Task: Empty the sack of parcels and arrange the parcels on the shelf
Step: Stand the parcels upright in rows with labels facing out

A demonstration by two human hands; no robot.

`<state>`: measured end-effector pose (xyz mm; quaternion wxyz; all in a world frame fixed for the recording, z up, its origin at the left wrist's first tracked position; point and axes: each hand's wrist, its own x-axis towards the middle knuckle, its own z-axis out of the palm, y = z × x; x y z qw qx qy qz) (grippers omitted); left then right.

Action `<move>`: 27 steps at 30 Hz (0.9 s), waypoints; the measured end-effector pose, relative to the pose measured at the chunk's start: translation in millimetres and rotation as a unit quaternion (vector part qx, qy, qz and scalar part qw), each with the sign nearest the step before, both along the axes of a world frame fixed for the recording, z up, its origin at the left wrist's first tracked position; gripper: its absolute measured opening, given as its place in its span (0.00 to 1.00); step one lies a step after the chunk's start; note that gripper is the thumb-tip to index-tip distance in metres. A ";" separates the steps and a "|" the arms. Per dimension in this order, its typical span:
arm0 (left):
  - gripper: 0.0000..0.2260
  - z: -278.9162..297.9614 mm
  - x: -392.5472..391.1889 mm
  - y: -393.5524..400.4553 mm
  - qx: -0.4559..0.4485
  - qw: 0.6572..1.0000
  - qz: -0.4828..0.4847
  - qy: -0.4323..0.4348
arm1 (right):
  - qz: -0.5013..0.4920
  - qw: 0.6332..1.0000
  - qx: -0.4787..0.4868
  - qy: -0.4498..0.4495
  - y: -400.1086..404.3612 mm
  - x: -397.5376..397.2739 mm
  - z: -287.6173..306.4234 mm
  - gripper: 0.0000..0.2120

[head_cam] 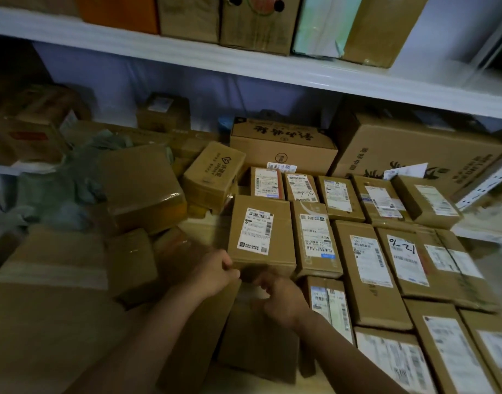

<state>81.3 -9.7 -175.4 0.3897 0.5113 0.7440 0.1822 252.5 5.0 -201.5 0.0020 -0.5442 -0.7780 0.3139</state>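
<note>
- The left hand is curled, its fingertips at the near lower edge of a labelled parcel; whether this grip actually pinches the cardboard cannot be told.
- The right hand hovers just beside the left, fingers loosely curled, grasping nothing visible, over a plain brown box that lies under both wrists.
- The labelled parcel lies flat, label up, at the left end of the neat rows of parcels, its right edge touching the neighbouring parcel.
- The rows run rightward edge to edge, with hardly a gap between boxes; one bears the handwritten "01-21".
- Left of the labelled parcel a narrow strip of bare shelf board shows, the only open room near the hands.
- Beyond that strip, loose boxes sit tilted and heaped, a taped box leaning over a greenish sack.
- Behind the rows stand two large cartons, close under the white upper shelf, which carries upright boxes.
- A big carton fills the near left.
</note>
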 end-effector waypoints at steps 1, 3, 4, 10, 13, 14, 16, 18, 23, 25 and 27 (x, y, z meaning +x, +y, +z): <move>0.12 -2.6 0.6 -4.3 0.001 1.000 -0.010 0.021 | 0.020 0.999 -0.018 -0.019 -7.6 2.3 -0.7 0.26; 0.19 -6.8 0.6 -13.5 0.012 0.997 -0.027 0.072 | 0.059 0.994 -0.042 -0.081 -23.8 4.8 -3.9 0.42; 0.21 -9.4 0.7 -17.5 0.013 0.995 -0.036 0.089 | 0.079 0.989 -0.044 -0.117 -31.0 5.3 -7.5 0.47; 0.31 -10.0 4.6 -33.0 0.000 0.986 -0.071 0.154 | 0.140 0.954 0.011 -0.266 -54.8 1.3 -29.5 0.59; 0.30 -7.4 5.9 -34.4 -0.001 0.986 -0.057 0.159 | 0.157 0.948 0.020 -0.278 -58.6 -0.8 -24.0 0.59; 0.30 -5.9 6.9 -35.2 -0.002 0.986 -0.050 0.157 | 0.156 0.952 0.020 -0.264 -58.8 -0.4 -20.9 0.59; 0.29 -2.1 10.1 -36.1 -0.001 0.989 -0.035 0.145 | 0.156 0.960 0.023 -0.230 -57.8 4.5 -12.8 0.56; 0.27 3.2 14.9 -35.9 0.007 0.994 -0.014 0.111 | 0.143 0.974 0.009 -0.175 -53.3 13.4 -6.0 0.54; 0.19 26.1 34.1 -33.5 0.070 0.994 0.069 0.045 | 0.033 0.994 -0.099 0.025 -27.0 44.4 19.4 0.48; 0.16 36.3 43.7 -32.9 0.097 0.989 0.110 0.007 | -0.020 0.967 -0.185 0.176 -19.4 57.6 31.7 0.40; 0.15 42.8 51.4 -32.2 0.107 0.983 0.140 -0.044 | -0.099 0.888 -0.285 0.347 -14.8 70.4 38.3 0.33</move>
